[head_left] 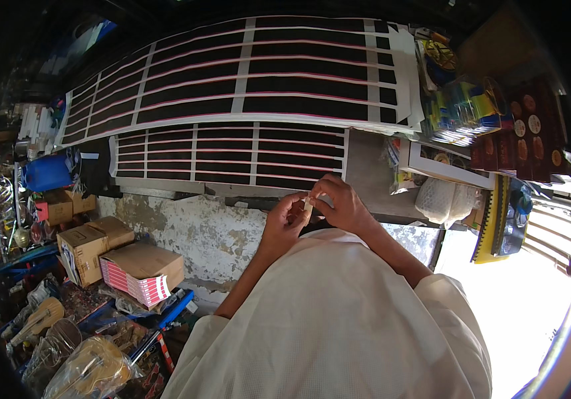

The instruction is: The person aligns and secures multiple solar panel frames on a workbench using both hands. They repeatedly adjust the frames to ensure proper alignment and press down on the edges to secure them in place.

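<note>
My left hand (285,223) and my right hand (340,203) meet just in front of my chest, fingertips pinched together on a small pale slip (308,204), which looks like a sticker or a bit of paper. Right beyond the hands lies a white sheet of dark rectangular strips (232,154) with thin pink edges, resting on a grey counter (365,173). A larger sheet of the same strips (245,73) lies farther away. My white garment fills the lower middle of the view and hides my lap.
Cardboard boxes (92,243) and a stack of red-and-white packs (140,282) stand at lower left by a worn plaster wall (199,233). A blue container (47,173) sits at left. Colourful packaged goods (461,106) and a white box (441,166) crowd the right.
</note>
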The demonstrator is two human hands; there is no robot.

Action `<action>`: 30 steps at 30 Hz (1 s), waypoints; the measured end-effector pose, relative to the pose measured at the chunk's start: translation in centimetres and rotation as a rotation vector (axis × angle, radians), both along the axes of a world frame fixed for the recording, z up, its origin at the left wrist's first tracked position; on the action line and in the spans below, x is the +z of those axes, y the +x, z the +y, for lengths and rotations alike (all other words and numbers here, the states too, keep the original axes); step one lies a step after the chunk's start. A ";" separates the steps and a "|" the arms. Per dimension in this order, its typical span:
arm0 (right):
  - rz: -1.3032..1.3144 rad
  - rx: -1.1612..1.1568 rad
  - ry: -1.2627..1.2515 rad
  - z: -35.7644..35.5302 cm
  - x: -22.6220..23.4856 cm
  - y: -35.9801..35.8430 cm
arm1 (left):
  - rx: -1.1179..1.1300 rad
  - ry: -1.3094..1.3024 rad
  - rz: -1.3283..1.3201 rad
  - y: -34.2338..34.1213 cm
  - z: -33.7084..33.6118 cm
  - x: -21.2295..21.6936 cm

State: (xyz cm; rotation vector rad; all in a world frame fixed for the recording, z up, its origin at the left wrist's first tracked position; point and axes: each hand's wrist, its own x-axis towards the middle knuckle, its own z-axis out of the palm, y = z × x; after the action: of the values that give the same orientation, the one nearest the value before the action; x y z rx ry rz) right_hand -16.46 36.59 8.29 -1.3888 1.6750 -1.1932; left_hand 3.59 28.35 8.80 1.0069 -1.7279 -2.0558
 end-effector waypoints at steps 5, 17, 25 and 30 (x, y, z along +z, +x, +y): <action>-0.117 -0.005 0.022 -0.1 0.1 0.4 | 0.096 0.060 -0.025 -0.6 0.1 0.9; -0.120 -0.054 0.047 0.2 -0.5 1.3 | 0.172 0.141 0.053 -0.4 0.6 -1.2; -0.160 -0.004 0.106 0.7 0.2 0.6 | 0.050 0.102 0.014 -0.5 0.5 -0.4; -0.180 -0.046 0.092 0.3 -0.2 0.4 | -0.017 0.055 -0.015 -0.4 0.6 -1.2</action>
State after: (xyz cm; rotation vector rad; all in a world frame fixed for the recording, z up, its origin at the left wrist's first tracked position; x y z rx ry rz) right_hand -16.11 36.90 8.05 -1.1573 1.6212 -1.2128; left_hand 3.24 28.90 7.55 1.0300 -1.7010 -2.1228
